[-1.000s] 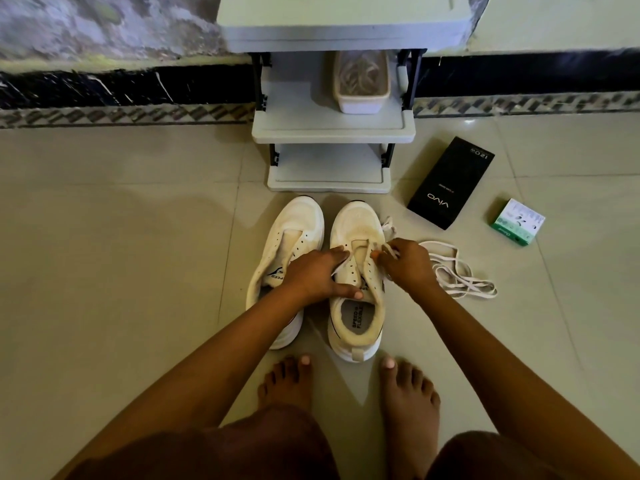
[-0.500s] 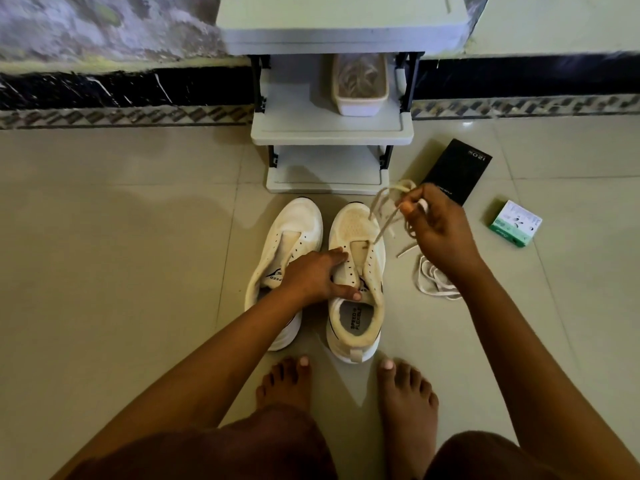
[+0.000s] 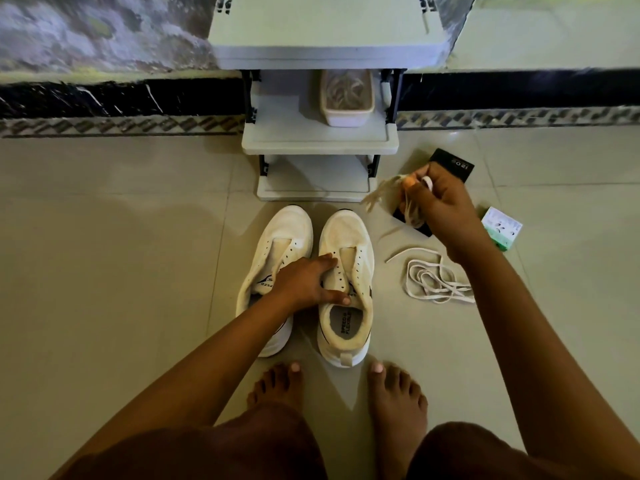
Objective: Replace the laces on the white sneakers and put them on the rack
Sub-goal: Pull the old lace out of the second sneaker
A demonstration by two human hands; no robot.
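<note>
The right-hand white mesh sneaker (image 3: pixel 346 271), unlaced, is lying toe toward the grey plastic rack (image 3: pixel 318 147). The left hand (image 3: pixel 308 282) is pressing its tongue with straightish fingers. The right hand (image 3: pixel 440 202) is clutching a bunched yellowed lace (image 3: pixel 381 192) up and rightward; a loose white lace (image 3: pixel 433 278) is lying nearer it.

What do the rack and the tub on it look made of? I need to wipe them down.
The rack looks like matte grey-white moulded plastic, with rounded shelf edges and dark uprights. The tub seems to be translucent whitish plastic, since its tangled contents show faintly through.
</note>
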